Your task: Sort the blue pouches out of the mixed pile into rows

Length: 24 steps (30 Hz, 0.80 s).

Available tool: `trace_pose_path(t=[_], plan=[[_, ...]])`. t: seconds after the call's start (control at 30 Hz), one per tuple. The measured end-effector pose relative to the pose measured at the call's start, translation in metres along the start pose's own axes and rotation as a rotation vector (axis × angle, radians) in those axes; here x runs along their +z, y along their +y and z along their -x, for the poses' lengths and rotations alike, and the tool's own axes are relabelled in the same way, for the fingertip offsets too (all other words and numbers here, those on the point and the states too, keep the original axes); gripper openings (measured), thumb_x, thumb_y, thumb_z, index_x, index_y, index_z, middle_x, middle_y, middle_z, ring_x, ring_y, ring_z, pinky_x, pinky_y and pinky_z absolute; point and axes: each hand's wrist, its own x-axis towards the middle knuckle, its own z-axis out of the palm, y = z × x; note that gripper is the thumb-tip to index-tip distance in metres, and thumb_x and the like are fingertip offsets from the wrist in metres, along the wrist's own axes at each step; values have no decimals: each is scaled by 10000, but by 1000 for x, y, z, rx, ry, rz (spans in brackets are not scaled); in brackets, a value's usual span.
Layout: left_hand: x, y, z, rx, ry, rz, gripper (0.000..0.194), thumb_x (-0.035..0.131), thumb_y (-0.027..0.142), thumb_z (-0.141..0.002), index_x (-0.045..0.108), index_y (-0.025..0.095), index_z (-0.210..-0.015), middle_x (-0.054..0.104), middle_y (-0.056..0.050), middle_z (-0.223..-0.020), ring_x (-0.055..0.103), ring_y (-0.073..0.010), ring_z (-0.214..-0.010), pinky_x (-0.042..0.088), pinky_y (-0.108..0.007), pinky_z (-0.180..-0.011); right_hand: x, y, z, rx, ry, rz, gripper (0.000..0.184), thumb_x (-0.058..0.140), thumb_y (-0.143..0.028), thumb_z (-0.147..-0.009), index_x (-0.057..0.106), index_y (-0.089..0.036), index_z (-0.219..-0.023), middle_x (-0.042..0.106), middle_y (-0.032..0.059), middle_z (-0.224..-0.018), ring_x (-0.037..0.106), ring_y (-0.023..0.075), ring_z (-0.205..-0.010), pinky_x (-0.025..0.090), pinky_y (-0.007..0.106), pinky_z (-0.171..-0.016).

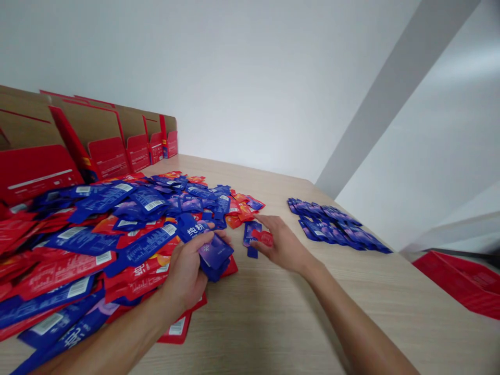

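Note:
My left hand (189,265) is closed around a small stack of blue sachets (216,252), thumb on top, at the right edge of a mixed heap. To its right, my right hand (287,247) is low over the table with thumb and fingers apart. A red sachet (265,238) shows between that thumb and the fingers; whether it is touched there I cannot tell. Partly beneath it, a blue sachet (252,252) lies on the table. Blue and red sachets (144,200) are piled loosely over the left side.
Open red cartons (107,159) with brown insides stand in a row at the back left. Blue sachets (332,224) lie in overlapping rows on the wooden table (265,323) at right. Past its right edge is a red container (461,281). A white wall rises behind.

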Motion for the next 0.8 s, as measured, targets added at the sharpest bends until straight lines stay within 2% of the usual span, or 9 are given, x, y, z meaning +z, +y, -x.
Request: trace_pose_path(t=[0.07,0.1,0.2,0.3,0.43,0.53,0.63,0.73,0.8], plan=[[0,0,2,14,-28,-6,319,667,49,-885,718,130,-1189,812,-98,-825,783,-223,-681,657,-316,-609,-8,27,-3,185,-121,197,814,824,-296,-859,522,-105,-1590,598,265,-1562,549,398,-1461,432,552,-1198],[0,0,3,24,-38,-9,337,679,53,-873,714,131,-1198,811,-97,-822,779,-222,-678,655,-313,-606,-10,38,-3,236,-173,227,822,828,-280,-838,533,-78,-1577,630,288,-1514,591,412,-1414,464,543,-1157],[-2,-1,4,61,-75,-25,399,729,78,-828,703,139,-1221,806,-93,-806,762,-227,-660,643,-308,-582,-9,55,-2,285,-221,203,768,807,-262,-827,576,-31,-1522,761,273,-1282,732,368,-1190,546,418,-981],[-1,-2,4,97,-89,-33,447,757,98,-790,695,152,-1229,799,-75,-788,753,-224,-654,640,-306,-582,-7,49,-4,319,-203,162,726,762,-328,-891,564,-18,-1517,813,205,-1082,778,309,-990,542,341,-808],[5,-3,7,89,-69,-35,448,770,99,-749,707,160,-1188,799,-58,-767,755,-215,-644,636,-289,-585,6,15,-15,314,-144,67,574,588,-459,-1060,562,-93,-1501,814,95,-950,761,206,-807,499,275,-681],[6,-5,8,87,-51,-34,413,774,92,-738,716,149,-1143,807,-70,-754,760,-218,-626,633,-283,-592,22,-13,-28,258,-156,29,444,730,-504,-990,698,-205,-1317,818,45,-977,753,176,-825,490,244,-681],[2,-6,6,81,-46,-38,407,782,89,-728,717,151,-1125,814,-77,-764,768,-227,-633,645,-301,-616,31,-22,-42,241,-173,55,382,831,-548,-900,775,-238,-1116,821,54,-1025,764,206,-932,516,259,-759],[-3,-8,4,88,-56,-58,426,812,114,-711,714,162,-1123,817,-72,-791,763,-222,-664,645,-301,-623,31,-9,-55,337,-104,130,485,737,-608,-961,747,-197,-1219,777,162,-1242,742,289,-1135,552,338,-871],[-5,-9,3,106,-78,-89,457,847,155,-688,712,168,-1124,819,-68,-809,759,-220,-683,643,-299,-630,31,7,-65,427,-73,174,618,793,-616,-911,700,-156,-1313,737,225,-1311,730,336,-1174,578,383,-879]])
